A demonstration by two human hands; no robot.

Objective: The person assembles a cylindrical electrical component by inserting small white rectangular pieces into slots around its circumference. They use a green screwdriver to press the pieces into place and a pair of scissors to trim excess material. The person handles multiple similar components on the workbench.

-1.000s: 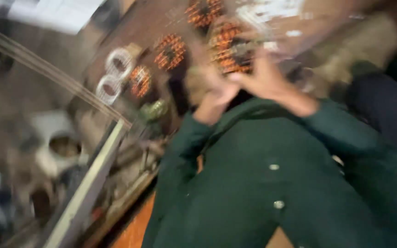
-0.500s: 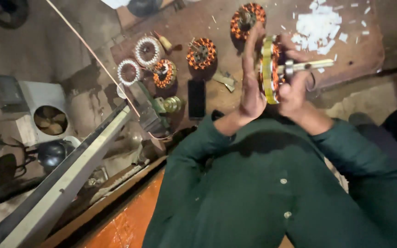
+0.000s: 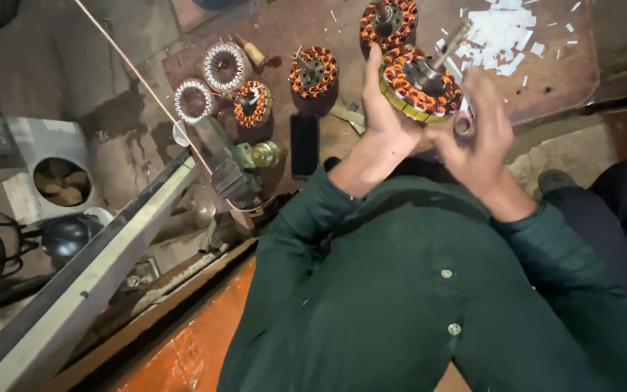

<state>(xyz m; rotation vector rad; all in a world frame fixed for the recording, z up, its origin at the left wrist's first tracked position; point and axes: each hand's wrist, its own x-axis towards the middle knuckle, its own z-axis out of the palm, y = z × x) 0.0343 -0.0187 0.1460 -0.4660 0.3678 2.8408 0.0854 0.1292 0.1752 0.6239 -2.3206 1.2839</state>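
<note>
The left hand (image 3: 386, 127) and the right hand (image 3: 480, 134) are holding a wound motor core (image 3: 421, 86) in the air above the worktop (image 3: 546, 80), close in front of the chest. The left hand is cupping the yellow-banded rim from the side, fingers extended upward along the edge. The right hand is curled partly closed at the opposite side, near the base of the steel shaft (image 3: 450, 45) that is projecting from the centre; whether its fingertips are pinching anything small there cannot be told.

Handling judgement: the core is looking heavy for its size, being a stack of steel plates carrying copper wire. The body is stiff, but the copper coils (image 3: 404, 76) on the face are thin and probably easy to nick or bend. The rim and the shaft are judged the safe places for taking hold; the coil face is best left untouched. The bare metal shaft may be slippery.

Several more wound cores (image 3: 313, 71) are lying on the worktop, together with two pale-wound ones (image 3: 225, 67), a dark flat phone (image 3: 304, 144) and a scatter of white paper scraps (image 3: 498, 29).
</note>
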